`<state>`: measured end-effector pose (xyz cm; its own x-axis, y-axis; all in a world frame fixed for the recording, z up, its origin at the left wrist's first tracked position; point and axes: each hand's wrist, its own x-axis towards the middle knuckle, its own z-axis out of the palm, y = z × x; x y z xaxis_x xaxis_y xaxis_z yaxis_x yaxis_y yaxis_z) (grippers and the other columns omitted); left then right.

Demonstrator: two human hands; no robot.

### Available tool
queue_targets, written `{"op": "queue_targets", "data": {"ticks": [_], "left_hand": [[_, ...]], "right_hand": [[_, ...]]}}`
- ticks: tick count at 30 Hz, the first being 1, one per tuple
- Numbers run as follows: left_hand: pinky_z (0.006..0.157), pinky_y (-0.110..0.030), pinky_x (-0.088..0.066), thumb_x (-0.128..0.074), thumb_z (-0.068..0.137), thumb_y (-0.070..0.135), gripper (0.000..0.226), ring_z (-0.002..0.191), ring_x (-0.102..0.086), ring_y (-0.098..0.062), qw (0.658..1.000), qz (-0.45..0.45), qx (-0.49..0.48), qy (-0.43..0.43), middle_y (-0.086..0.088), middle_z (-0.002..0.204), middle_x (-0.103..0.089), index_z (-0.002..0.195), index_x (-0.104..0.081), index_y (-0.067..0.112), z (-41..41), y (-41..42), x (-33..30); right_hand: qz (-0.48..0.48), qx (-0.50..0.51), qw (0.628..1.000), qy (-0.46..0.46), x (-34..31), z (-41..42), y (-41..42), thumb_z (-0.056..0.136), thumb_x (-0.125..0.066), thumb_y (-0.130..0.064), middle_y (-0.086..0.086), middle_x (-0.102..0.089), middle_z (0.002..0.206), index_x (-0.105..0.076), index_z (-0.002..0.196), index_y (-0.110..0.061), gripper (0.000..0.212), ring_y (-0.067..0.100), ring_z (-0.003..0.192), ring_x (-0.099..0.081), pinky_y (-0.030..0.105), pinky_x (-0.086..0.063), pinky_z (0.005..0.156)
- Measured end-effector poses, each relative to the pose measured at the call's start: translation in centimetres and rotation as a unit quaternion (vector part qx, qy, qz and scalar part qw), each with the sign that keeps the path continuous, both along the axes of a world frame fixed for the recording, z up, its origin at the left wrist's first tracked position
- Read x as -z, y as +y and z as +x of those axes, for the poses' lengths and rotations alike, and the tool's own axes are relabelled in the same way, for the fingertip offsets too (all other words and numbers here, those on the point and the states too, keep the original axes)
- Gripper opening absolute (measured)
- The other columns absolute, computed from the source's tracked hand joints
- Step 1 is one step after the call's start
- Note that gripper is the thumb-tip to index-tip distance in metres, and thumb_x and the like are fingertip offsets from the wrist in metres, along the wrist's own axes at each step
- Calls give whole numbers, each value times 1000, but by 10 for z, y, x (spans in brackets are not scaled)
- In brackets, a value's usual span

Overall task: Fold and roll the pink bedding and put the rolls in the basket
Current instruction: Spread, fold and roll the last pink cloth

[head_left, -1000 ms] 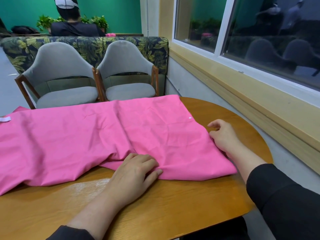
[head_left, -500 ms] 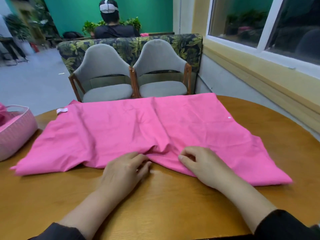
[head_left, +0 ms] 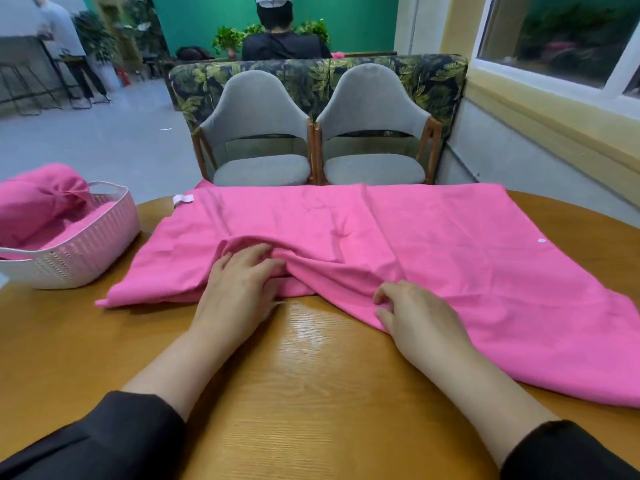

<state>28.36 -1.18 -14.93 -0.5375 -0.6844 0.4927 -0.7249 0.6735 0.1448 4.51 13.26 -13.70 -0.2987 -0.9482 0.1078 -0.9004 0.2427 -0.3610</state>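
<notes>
both hands shifted to near edge: left hand flat, bunching crumpled pink cotton bedding; right hand pinching hem at 5 o'clock, fold starting.

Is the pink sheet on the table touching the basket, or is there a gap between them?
Apart. The head view shows a strip of bare wooden table between the pink sheet and the basket at its left.

Two grey chairs face a leaf-patterned sofa back, green wall behind, window right.
</notes>
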Motion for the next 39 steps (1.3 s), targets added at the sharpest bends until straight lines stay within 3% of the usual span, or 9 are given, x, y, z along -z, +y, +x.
{"op": "queue_targets", "data": {"ticks": [10,14,18,23,27,29,32,35,39], "left_hand": [[82,-43,-36,-50,93,40,25,94,-60,-24,998,-13,-30,57,5,99,-62,90,-65,20,14,-13,8],[80,-43,-42,-53,98,29,24,85,-61,-24,985,-83,16,152,-4,91,-70,97,-68,10,22,-3,-21],[78,-8,-39,-62,95,23,19,77,-54,-2,975,-31,65,210,1,89,-70,98,-72,7,34,2,-51],[62,-9,-39,-54,87,58,38,69,-60,1,983,96,130,81,22,69,-65,83,-75,27,60,5,-64],[71,-9,-42,-68,62,76,55,86,-62,0,965,227,132,27,21,88,-69,100,-73,37,82,7,-51],[85,-10,-41,-71,62,78,64,100,-56,5,959,230,152,-69,24,103,-64,113,-66,39,87,6,-44],[82,-29,-46,-61,80,56,33,91,-56,0,972,165,137,-94,17,96,-63,102,-65,31,88,2,-30],[68,-33,-45,-59,92,36,14,72,-56,-5,985,160,55,32,10,74,-64,89,-65,23,84,1,-37],[55,-15,-34,-67,93,34,12,62,-52,3,986,117,-1,115,8,61,-59,84,-68,26,69,-9,-65]], "right_hand": [[101,-5,995,14,-12,1,-14,94,-50,-28,-4,-63,96,-54,92,-24,6,24,90,-61,43,-52,82],[-58,-19,998,-30,-35,-3,4,90,-54,-26,-6,-57,81,-53,80,-24,11,19,80,-54,39,-43,75],[-179,-30,978,-102,-67,-8,17,85,-58,-29,-12,-61,80,-56,79,-27,6,8,76,-53,29,-40,68],[-34,-94,990,-96,-67,-18,22,79,-65,-24,-12,-64,73,-61,79,-29,7,9,69,-59,37,-50,69],[-4,-121,991,-63,-57,2,24,81,-68,-52,-14,-63,76,-60,84,-35,19,5,74,-58,26,-47,66],[29,-163,985,-58,-52,22,23,83,-67,-57,-18,-63,71,-65,86,-34,23,1,70,-58,20,-43,62],[91,-190,977,-32,-40,49,18,94,-58,-51,-28,-63,65,-72,107,-34,25,-9,66,-58,13,-39,61],[-3,-123,992,-27,-22,53,5,99,-55,-37,-11,-70,107,-59,135,-29,37,6,100,-63,21,-42,84],[-195,-53,979,-9,-22,45,-12,91,-65,-23,-6,-59,108,-67,110,-22,20,18,106,-56,39,-46,95]]}}
